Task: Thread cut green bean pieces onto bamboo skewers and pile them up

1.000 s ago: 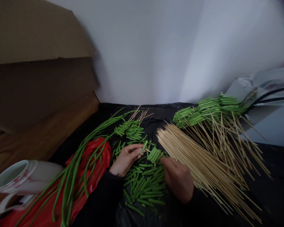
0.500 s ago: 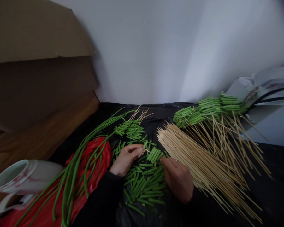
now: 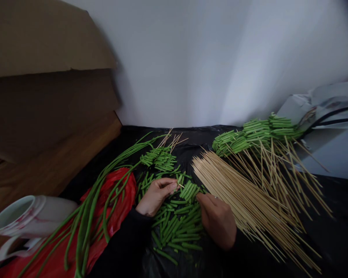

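Observation:
My left hand [image 3: 158, 195] pinches a short green bean piece [image 3: 179, 179] at its fingertips, right at the tip of a thin bamboo skewer. My right hand [image 3: 217, 218] is closed round that skewer, which carries several bean pieces [image 3: 190, 190] threaded side by side. Both hands work over a loose pile of cut bean pieces [image 3: 176, 226] on black plastic sheeting [image 3: 191, 139]. A big bundle of bare bamboo skewers [image 3: 243, 197] lies just right of my right hand.
Long uncut green beans [image 3: 89, 216] lie on a red plastic bag [image 3: 116, 200] at the left. Finished bean skewers are stacked at the back [image 3: 159, 158] and back right [image 3: 255, 133]. A white ceramic cup [image 3: 20, 218] lies at the far left, cardboard [image 3: 40, 58] above it.
My left hand has shifted slightly, bringing the bean piece closer onto the skewer tip. My right hand has barely moved.

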Available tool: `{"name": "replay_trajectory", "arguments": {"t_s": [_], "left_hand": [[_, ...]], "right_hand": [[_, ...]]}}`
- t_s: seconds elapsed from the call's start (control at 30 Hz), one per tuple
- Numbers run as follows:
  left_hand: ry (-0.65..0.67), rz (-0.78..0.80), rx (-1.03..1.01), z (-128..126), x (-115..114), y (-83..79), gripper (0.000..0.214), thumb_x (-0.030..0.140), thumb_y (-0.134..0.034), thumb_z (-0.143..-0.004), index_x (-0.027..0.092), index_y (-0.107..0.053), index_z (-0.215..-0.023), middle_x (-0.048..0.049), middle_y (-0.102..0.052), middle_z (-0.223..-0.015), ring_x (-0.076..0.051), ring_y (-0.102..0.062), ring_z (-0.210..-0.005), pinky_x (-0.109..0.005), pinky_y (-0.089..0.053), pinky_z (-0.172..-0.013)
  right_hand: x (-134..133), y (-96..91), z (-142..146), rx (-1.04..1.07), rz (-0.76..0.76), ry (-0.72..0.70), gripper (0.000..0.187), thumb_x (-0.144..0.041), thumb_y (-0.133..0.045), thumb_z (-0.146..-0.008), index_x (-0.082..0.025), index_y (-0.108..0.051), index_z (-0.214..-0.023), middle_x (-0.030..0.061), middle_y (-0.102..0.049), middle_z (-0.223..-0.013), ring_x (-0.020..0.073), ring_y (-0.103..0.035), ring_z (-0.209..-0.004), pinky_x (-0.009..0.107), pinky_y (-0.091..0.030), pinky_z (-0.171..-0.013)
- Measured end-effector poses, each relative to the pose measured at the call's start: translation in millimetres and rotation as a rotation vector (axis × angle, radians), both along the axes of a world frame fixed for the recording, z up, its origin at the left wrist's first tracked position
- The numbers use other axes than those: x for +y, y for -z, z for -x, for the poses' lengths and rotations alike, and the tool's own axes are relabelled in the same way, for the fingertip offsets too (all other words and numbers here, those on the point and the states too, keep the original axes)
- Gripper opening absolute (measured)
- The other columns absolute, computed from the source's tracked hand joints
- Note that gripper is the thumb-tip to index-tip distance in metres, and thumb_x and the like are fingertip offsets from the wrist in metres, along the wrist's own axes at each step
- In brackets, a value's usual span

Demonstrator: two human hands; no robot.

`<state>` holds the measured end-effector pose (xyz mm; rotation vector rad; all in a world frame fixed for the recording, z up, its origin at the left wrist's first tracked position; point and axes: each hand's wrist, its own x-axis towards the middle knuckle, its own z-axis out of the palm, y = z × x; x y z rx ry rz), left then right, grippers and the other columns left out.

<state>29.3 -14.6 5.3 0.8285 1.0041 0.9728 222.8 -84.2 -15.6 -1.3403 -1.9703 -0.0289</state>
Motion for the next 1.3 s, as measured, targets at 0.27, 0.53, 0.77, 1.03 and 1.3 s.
{"name": "replay_trajectory", "arguments": {"t_s": [0.27,0.53,0.77,1.03,1.3], "left_hand": [[0.000,0.006,-0.041,-2.7,-0.5,-2.5,0.025,0.026,-0.082,-0.064,0.016,-0.073,-0.085,-0.0029,-0.070,-0.077,-0.010,-0.060,-0.071,-0.020,-0.043,-0.066],[0.024,0.024,-0.033,-0.5,-0.2,-1.3,0.020,0.022,-0.083,-0.062,0.013,-0.072,-0.076,-0.0022,-0.067,-0.072,-0.007,-0.056,-0.064,-0.019,-0.042,-0.063],[0.042,0.036,-0.028,0.0,-1.1,-1.7,0.020,0.023,-0.084,-0.060,0.012,-0.072,-0.073,-0.0027,-0.067,-0.071,-0.007,-0.056,-0.063,-0.019,-0.042,-0.063],[0.046,0.036,0.009,-1.9,-3.5,-5.6,0.022,0.024,-0.084,-0.059,0.012,-0.071,-0.072,-0.0027,-0.067,-0.069,-0.008,-0.053,-0.062,-0.021,-0.041,-0.064],[0.045,0.040,0.024,-3.4,-4.4,-4.1,0.022,0.024,-0.085,-0.058,0.013,-0.071,-0.071,-0.0009,-0.065,-0.066,-0.008,-0.051,-0.060,-0.022,-0.039,-0.063]], "right_hand": [[0.7,-1.9,-0.4,-0.003,-0.006,0.004,0.022,-0.010,-0.041,-0.090,-0.018,-0.061,-0.090,0.0002,-0.056,-0.067,0.0128,-0.052,-0.062,0.027,-0.031,-0.060],[-0.9,-0.3,0.7,0.021,0.005,-0.018,0.024,-0.007,-0.040,-0.088,-0.017,-0.061,-0.094,0.0014,-0.058,-0.071,0.0131,-0.054,-0.066,0.026,-0.033,-0.062],[-1.7,-1.0,1.5,0.024,0.009,-0.026,0.024,-0.006,-0.040,-0.086,-0.018,-0.060,-0.087,0.0011,-0.058,-0.068,0.0122,-0.054,-0.064,0.025,-0.033,-0.061],[-2.4,-1.2,2.6,0.053,0.019,-0.029,0.024,-0.004,-0.041,-0.084,-0.018,-0.060,-0.084,0.0005,-0.057,-0.068,0.0113,-0.054,-0.063,0.024,-0.034,-0.060],[-3.5,-2.4,3.7,0.064,0.028,-0.023,0.024,-0.004,-0.040,-0.084,-0.018,-0.059,-0.084,0.0010,-0.058,-0.069,0.0118,-0.054,-0.065,0.024,-0.034,-0.062]]}}
